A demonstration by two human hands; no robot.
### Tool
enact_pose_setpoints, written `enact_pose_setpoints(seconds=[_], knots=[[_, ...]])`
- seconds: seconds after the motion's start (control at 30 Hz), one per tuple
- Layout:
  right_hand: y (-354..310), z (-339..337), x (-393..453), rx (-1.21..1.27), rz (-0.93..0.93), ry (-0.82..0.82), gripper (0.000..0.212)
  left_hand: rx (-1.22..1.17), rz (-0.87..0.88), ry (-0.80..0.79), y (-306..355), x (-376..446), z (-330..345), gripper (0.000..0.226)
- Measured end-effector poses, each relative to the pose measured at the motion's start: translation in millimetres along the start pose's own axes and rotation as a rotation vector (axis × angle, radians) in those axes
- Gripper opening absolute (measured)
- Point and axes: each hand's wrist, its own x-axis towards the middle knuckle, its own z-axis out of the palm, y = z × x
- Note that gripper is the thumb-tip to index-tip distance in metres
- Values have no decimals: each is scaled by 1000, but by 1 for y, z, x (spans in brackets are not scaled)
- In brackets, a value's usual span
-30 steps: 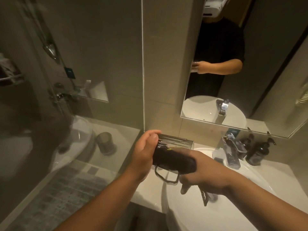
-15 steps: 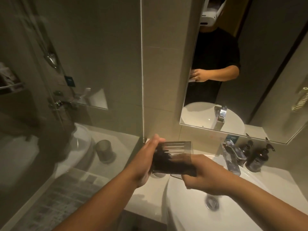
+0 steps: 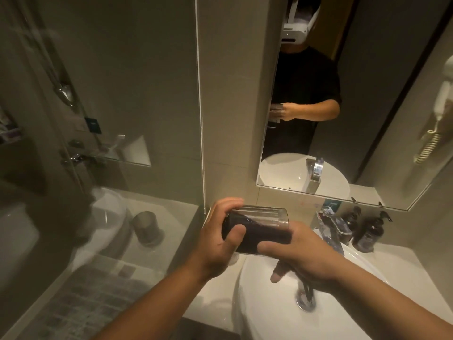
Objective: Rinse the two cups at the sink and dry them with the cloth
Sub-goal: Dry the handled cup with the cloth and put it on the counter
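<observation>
A clear ribbed glass cup (image 3: 266, 214) lies on its side above the left rim of the white sink (image 3: 269, 320). My left hand (image 3: 215, 249) grips its base end, thumb on the front. A dark cloth (image 3: 263, 238) fills and wraps the cup's lower half. My right hand (image 3: 302, 257) holds that cloth against the cup's mouth end, and a dark strand hangs below the palm. A second cup (image 3: 147, 228) shows as a reflection in the glass panel on the left. The real one is mostly hidden under my left hand.
A chrome tap (image 3: 331, 228) stands behind the basin, with two dark pump bottles (image 3: 367, 233) to its right. The drain (image 3: 305, 301) lies under my right wrist. A mirror (image 3: 380, 133) hangs above and a wall hair dryer (image 3: 441, 99) at far right. The glass shower panel (image 3: 98, 119) closes the left side.
Both hands have lifted the cup a little and turned it. The cloth's hanging loop under the cup is gone from sight, and my right thumb now lies across the cup's side.
</observation>
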Motion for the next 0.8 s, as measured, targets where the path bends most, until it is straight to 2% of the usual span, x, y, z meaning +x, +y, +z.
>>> enact_pose_setpoints(seconds=[0.1,0.17,0.2,0.27,0.37,0.43,0.57,0.7,0.77,0.8], knots=[[-4,-8,-1,-666,-254,34,41,-560,-524,-33,10,0,9,46],[-2,-9,1,-1091,-426,-31,40,-730,-689,-35,13,4,9,59],[0,-10,2,-1183,-462,-57,41,-748,-715,-28,15,7,8,63],[4,-9,2,-1187,-510,-35,43,-675,-693,-3,17,11,9,54],[7,-7,0,-1184,-486,4,52,-571,-496,116,13,9,15,38],[7,-2,-2,-1032,-402,14,51,-530,-395,144,11,5,16,35],[1,5,-11,-408,-99,107,41,-375,-231,160,6,-3,16,33],[2,9,-12,111,41,69,34,-105,-21,117,2,-6,10,38],[3,9,-10,244,118,48,37,5,53,72,-4,-5,6,43],[2,8,-8,230,127,38,37,11,26,41,-5,-4,4,45]])
